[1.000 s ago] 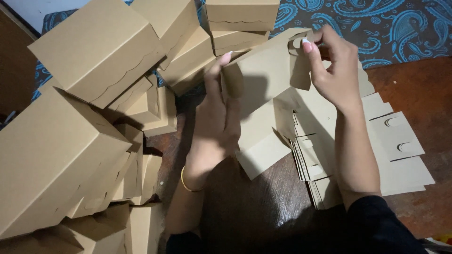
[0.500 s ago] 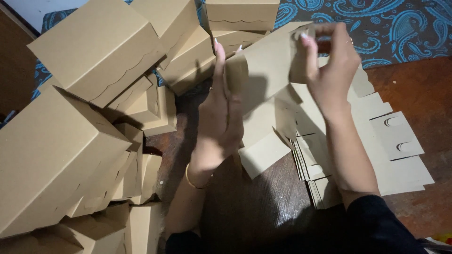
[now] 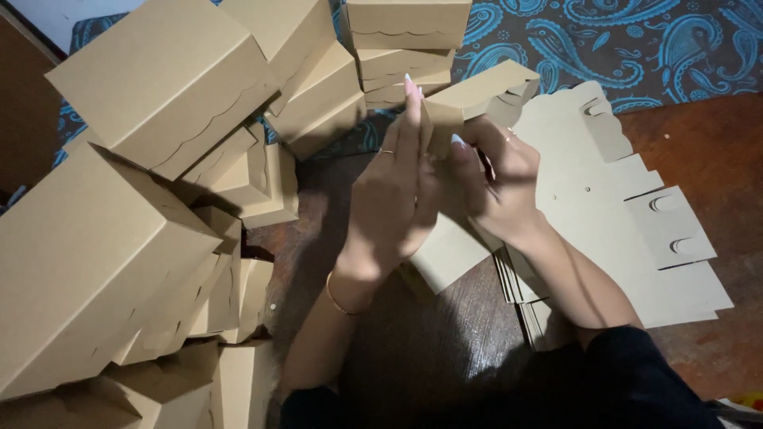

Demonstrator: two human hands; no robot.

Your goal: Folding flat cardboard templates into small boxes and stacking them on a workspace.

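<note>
Left hand [image 3: 389, 206] and right hand [image 3: 497, 187] both pinch the half-folded box [image 3: 477, 95]: light, stiff card that creases easily; grip along the panel edges.

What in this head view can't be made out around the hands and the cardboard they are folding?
- Partly folded box: its lower half sits behind the left hand and right hand, so the grip on it cannot be told.
- Stack of flat blanks: near edge covered by the right forearm and dark sleeve; count unreadable.
- Finished boxes: the pile is cut off by the left and bottom edges.
- Wooden floor: mostly shadowed below the arms.
</note>
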